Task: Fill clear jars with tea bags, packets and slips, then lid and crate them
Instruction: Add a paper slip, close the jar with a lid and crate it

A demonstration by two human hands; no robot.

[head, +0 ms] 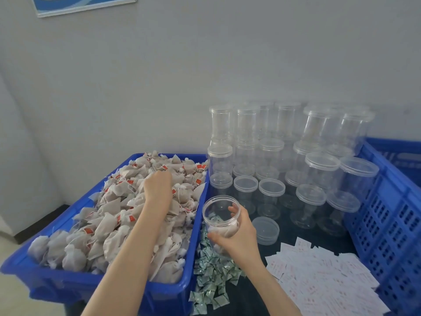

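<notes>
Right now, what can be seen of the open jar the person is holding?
The jar is clear plastic, round, lidless, tilted with its mouth toward the tea bag bin. The right hand wraps its lower half, thumb in front. Something pale lies inside, hard to identify. It hangs over green packets; a loose lid lies beside.

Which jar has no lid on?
The open jar in the right hand's grip, beside the blue bin. Its mouth is bare; its loose lid lies on the table. Every stacked jar behind is lidded.
</notes>
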